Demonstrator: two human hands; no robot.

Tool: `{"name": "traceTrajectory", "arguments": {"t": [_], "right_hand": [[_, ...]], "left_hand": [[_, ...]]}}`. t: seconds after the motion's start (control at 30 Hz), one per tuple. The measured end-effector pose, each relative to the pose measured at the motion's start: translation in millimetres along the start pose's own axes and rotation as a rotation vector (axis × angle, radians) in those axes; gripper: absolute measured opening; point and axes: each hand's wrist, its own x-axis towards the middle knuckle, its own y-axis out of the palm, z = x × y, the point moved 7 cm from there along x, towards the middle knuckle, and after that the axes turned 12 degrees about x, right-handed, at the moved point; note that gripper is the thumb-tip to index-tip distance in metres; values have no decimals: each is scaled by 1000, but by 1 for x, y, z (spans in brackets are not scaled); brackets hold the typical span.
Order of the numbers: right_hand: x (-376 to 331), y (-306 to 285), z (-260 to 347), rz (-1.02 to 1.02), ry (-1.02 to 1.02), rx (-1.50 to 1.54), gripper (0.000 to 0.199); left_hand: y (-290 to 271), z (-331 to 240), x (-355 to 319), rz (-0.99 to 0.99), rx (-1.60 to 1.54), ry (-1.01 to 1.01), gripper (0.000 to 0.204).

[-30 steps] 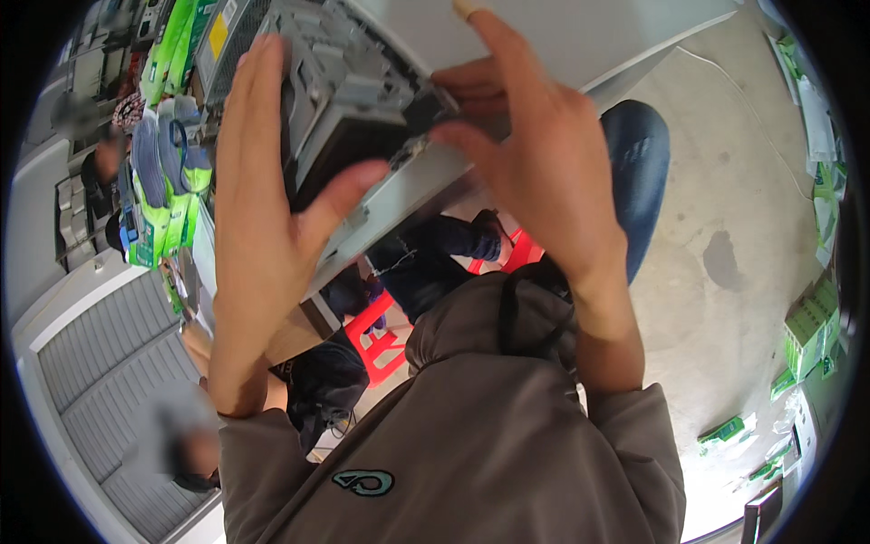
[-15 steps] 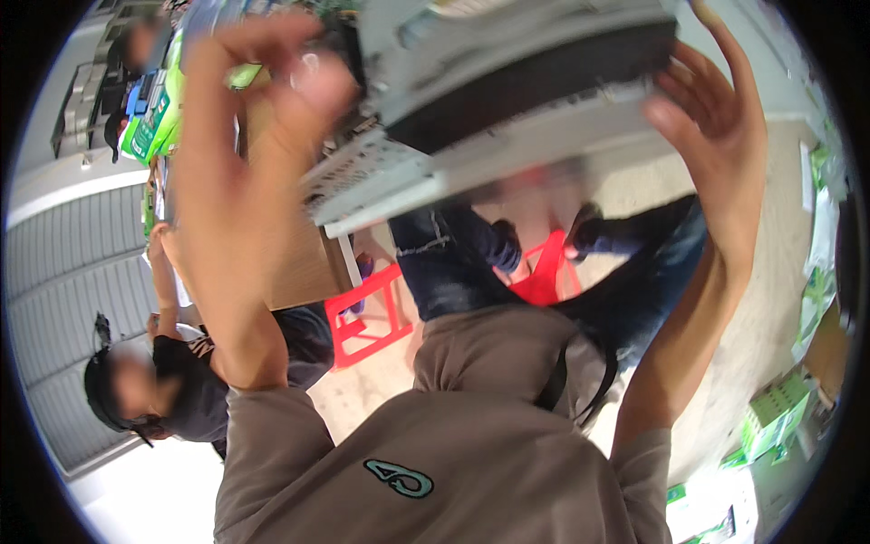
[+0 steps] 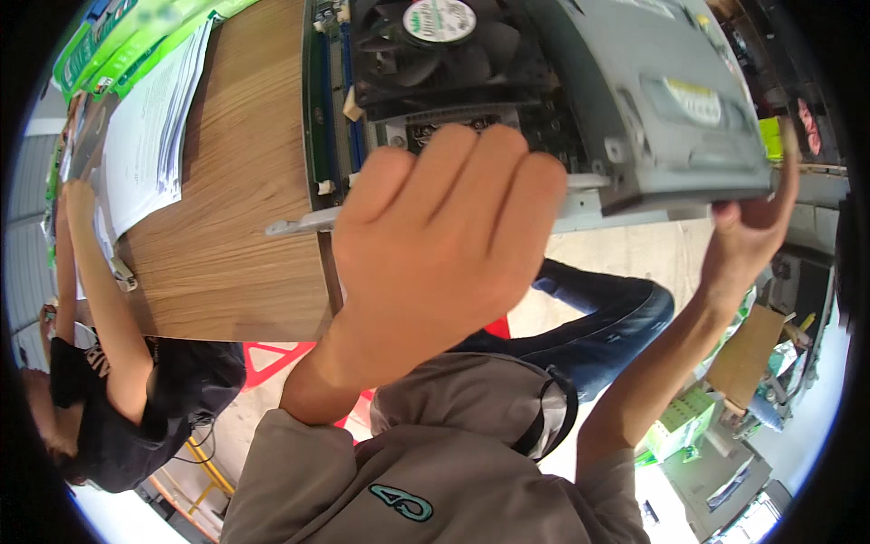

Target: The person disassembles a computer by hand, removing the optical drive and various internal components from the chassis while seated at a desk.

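An open desktop computer chassis [image 3: 589, 210] is at the top middle, over the table's edge. On its circuit board sits a black cooling fan [image 3: 498, 50], beside blue memory slots [image 3: 346, 100]. My left hand [image 3: 444, 227] is closed round the metal front rail [image 3: 304, 222], knuckles up; its fingertips are hidden. To the right, a grey metal drive unit [image 3: 662, 100] sits tilted over the chassis. My right hand [image 3: 748, 240] grips its outer corner, thumb below and a finger up the side.
A wooden table [image 3: 236, 181] carries a stack of papers [image 3: 154, 136] and green packaging [image 3: 118, 45]. At the left a person in a black shirt [image 3: 190, 381] reaches along the table. Cardboard [image 3: 745, 358] and a green box [image 3: 680, 422] lie at the right.
My left hand has come from the upper left to the chassis rail and closed on it. The chassis now shows its inside, and more of the table is in view.
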Motion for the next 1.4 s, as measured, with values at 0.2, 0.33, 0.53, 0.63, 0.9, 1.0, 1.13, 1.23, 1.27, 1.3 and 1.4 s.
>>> {"name": "traceTrajectory", "arguments": {"t": [0.2, 0.33, 0.53, 0.63, 0.9, 1.0, 1.13, 1.23, 1.27, 1.3, 1.4], "right_hand": [[-5, 5, 1, -12, 93, -6, 111], [-12, 6, 1, -89, 56, -26, 111], [-15, 5, 2, -137, 128, 28, 107], [-14, 6, 5, -159, 134, 11, 105], [-21, 6, 5, -167, 190, -80, 106], [-21, 10, 6, -157, 230, -75, 104], [-38, 4, -8, -171, 245, -151, 93], [-31, 6, -4, -123, 239, -163, 91], [-32, 6, -6, -128, 248, -162, 91], [-31, 7, -7, -140, 254, -143, 93], [-33, 7, -12, -171, 256, -98, 98]], "left_hand": [[1, 0, 0, 38, -7, -14, 19], [-1, 1, 0, -73, 11, -48, 15], [-3, 0, -2, 14, 40, -87, 10], [-6, 1, 2, 12, 28, -84, 11], [-8, 1, 2, 24, 5, -36, 15], [-6, 1, 2, 76, -3, -28, 15], [-7, -1, 2, 53, 7, -48, 15], [-7, -1, 6, 97, 15, -36, 8], [-6, -2, 7, 123, 29, -16, 3], [-6, -4, 7, 128, 24, -8, 3], [-5, -4, 7, 165, -19, -94, 26]]}}
